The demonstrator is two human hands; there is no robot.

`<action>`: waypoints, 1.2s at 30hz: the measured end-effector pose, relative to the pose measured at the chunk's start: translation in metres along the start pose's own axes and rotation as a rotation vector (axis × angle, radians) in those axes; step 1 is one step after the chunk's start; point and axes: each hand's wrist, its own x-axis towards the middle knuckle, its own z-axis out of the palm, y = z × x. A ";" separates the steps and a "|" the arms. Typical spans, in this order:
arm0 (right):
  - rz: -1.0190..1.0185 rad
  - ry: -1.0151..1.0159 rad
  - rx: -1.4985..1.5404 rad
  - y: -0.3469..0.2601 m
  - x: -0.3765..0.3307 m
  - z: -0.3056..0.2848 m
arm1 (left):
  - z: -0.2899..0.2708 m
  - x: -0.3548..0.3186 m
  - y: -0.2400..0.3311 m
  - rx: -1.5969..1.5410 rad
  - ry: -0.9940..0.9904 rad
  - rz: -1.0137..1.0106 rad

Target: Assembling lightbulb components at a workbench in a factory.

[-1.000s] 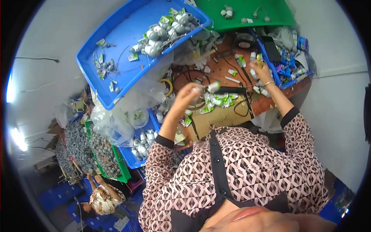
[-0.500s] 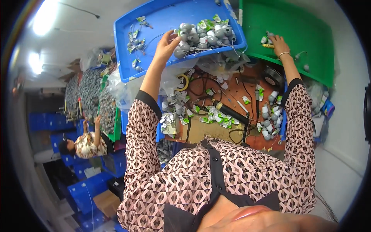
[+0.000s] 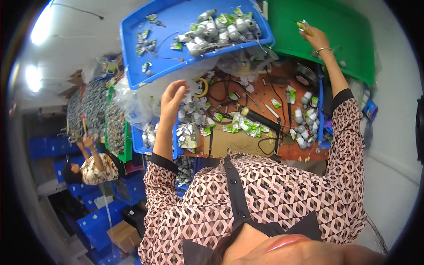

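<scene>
Left hand [image 3: 171,100] by cluttered worktable [image 3: 289,153], right hand [image 3: 316,39] over tray [image 3: 349,39], wall [image 3: 394,110] alongside

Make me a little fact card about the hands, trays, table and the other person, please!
Left hand: nothing visible in it; beside the yellow ring in the picture
Right hand: holding a small yellow tool over the green tray
Blue tray: pile of gray-and-white bulbs
Table: more bulbs, green-and-white tags
Other person: far left, hands raised
</scene>
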 end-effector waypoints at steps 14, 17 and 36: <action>0.475 -0.943 1.161 -0.200 -0.283 0.150 | 0.127 -0.086 -0.155 -0.047 -0.393 -0.228; 0.643 -1.080 1.292 -0.185 -0.318 0.170 | 0.127 -0.108 -0.183 -0.105 -0.392 -0.240; 0.536 -0.939 1.118 -0.177 -0.337 0.195 | 0.099 -0.109 -0.183 1.061 -0.147 0.280</action>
